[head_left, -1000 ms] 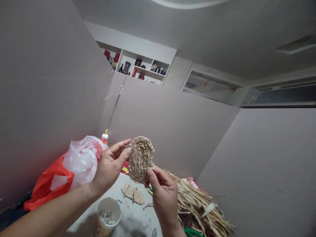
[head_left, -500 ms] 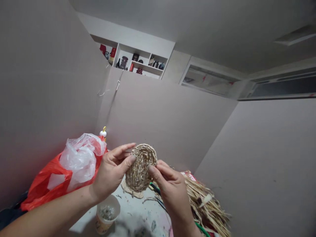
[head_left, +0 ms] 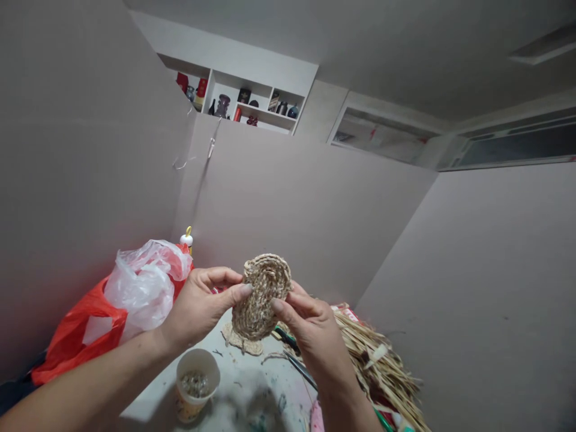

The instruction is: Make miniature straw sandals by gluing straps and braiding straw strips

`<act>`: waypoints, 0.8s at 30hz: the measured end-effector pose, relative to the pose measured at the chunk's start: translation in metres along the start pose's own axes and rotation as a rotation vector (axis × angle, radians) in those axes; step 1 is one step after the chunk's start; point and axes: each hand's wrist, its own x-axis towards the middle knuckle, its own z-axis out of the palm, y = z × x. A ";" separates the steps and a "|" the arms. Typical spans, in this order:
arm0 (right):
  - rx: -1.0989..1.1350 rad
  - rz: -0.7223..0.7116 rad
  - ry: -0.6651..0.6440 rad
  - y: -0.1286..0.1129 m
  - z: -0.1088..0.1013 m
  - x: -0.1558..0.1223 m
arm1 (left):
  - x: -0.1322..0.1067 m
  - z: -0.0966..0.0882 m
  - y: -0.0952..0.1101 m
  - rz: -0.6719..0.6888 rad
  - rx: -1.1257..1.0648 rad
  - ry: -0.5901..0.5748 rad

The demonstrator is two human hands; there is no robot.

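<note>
A small oval woven straw piece (head_left: 261,300), shaped like a shoe sole and made of coiled braid, is held up above the table. My left hand (head_left: 204,303) pinches its left edge between thumb and fingers. On the right edge, my right hand (head_left: 310,324) grips it with the thumb on the near face and the fingers behind. A second woven straw piece (head_left: 242,342) lies on the table beneath, partly hidden by the held one.
A cup (head_left: 197,384) with small clear bits stands on the white table (head_left: 243,396). Scissors (head_left: 300,367) and a bundle of dry straw (head_left: 382,360) lie right. Red and clear plastic bags (head_left: 139,294) sit left, by a white-topped bottle (head_left: 186,240). Partition walls surround the table.
The woven piece and both hands have shifted slightly up and right in view. My left fingers have moved a little along its edge. Both hands still hold it.
</note>
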 end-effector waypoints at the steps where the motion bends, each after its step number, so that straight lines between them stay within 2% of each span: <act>1: -0.003 -0.005 0.003 0.000 0.000 0.000 | 0.000 0.001 -0.001 0.011 0.016 0.007; 6: -0.016 -0.031 0.090 0.005 0.007 -0.001 | -0.001 0.004 -0.004 0.052 0.079 0.040; 14: -0.085 -0.048 0.114 0.006 0.016 -0.006 | -0.004 0.004 -0.008 0.085 0.117 0.036; 20: -0.062 -0.054 0.145 0.005 0.014 -0.001 | 0.002 0.003 -0.013 0.036 -0.042 0.078; 22: -0.102 -0.073 0.235 0.004 0.009 -0.001 | 0.006 0.001 -0.013 0.047 -0.146 0.156; 24: -0.131 -0.105 0.426 0.004 0.004 -0.003 | 0.008 -0.001 -0.011 0.069 -0.250 0.222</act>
